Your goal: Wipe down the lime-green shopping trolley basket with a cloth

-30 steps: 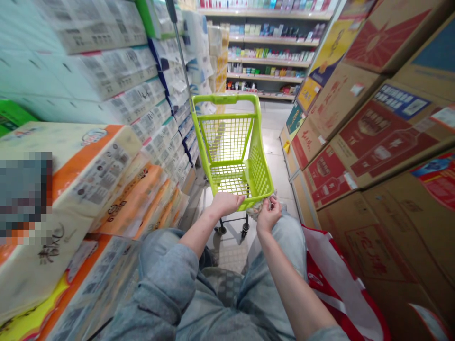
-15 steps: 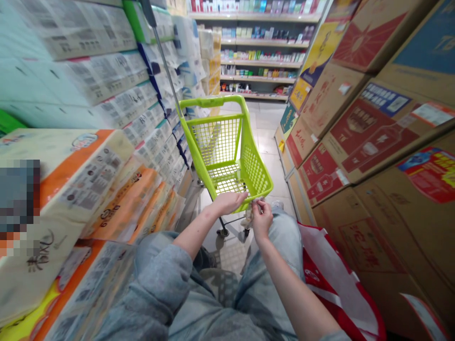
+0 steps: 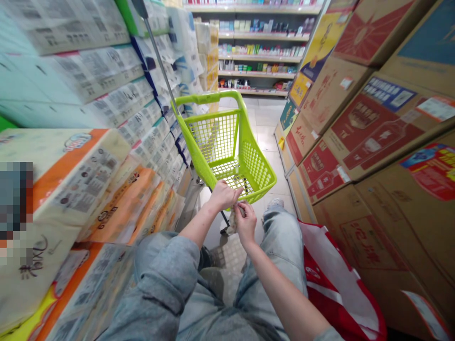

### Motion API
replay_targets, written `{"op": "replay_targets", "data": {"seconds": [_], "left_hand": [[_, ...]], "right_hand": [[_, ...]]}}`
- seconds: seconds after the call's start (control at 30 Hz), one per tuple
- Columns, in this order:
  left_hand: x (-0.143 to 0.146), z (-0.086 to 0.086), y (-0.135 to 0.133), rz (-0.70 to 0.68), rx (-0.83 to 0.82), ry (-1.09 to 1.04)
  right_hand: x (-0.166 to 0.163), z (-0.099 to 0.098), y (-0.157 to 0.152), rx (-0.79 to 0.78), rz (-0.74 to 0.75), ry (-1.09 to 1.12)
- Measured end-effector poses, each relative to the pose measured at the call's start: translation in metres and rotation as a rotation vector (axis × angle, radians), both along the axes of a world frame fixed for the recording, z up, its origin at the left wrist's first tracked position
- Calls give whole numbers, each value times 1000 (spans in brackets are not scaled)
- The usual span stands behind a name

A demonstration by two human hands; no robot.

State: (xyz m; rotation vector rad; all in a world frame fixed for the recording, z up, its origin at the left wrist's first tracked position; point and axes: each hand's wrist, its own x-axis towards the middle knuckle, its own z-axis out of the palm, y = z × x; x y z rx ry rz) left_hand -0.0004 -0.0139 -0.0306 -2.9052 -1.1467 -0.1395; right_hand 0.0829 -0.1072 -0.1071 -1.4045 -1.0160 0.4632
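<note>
Nearest the camera, the person's knees in pale jeans (image 3: 167, 270) fill the bottom of the view, with a red-and-white bag (image 3: 334, 279) lying just beside the right leg on the tiled floor (image 3: 227, 258). Above the knees the right hand (image 3: 246, 223) has its fingertips pinched together on a small pale crumpled piece (image 3: 232, 222), which hangs just below the near edge of the green cart (image 3: 259, 168) and in front of its wheels. The left hand (image 3: 223, 195) lies over that same near edge, its fingers bent and close together, reaching down to meet the right fingertips; whether it also grips the piece I cannot tell. The cart's basket stands in the middle of the aisle, its handle at the far end. Stacked tissue packs (image 3: 81, 175) line the left side, with a grey pole (image 3: 159, 61) leaning against them, and brown cartons (image 3: 373, 132) line the right. Product shelves (image 3: 256, 52) close off the far end of the aisle.
</note>
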Motion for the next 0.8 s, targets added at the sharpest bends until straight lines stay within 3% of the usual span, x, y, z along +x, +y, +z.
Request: {"op": "replay_targets", "data": {"seconds": [0.13, 0.27, 0.43, 0.57, 0.63, 0.8], "left_hand": [[0, 1, 1, 10, -7, -21], [-2, 1, 1, 21, 14, -2], [0, 3, -1, 24, 38, -3], [0, 0, 0, 37, 67, -23], [0, -3, 1, 37, 102, -28], [-3, -8, 0, 11, 166, -51]], "right_hand": [[-14, 1, -1, -32, 26, 73], [2, -1, 2, -93, 2, 72], [40, -9, 16, -131, -168, 123], [83, -19, 27, -159, -434, 167], [100, -23, 27, -147, -492, 147], [99, -24, 14, -87, -354, -56]]}}
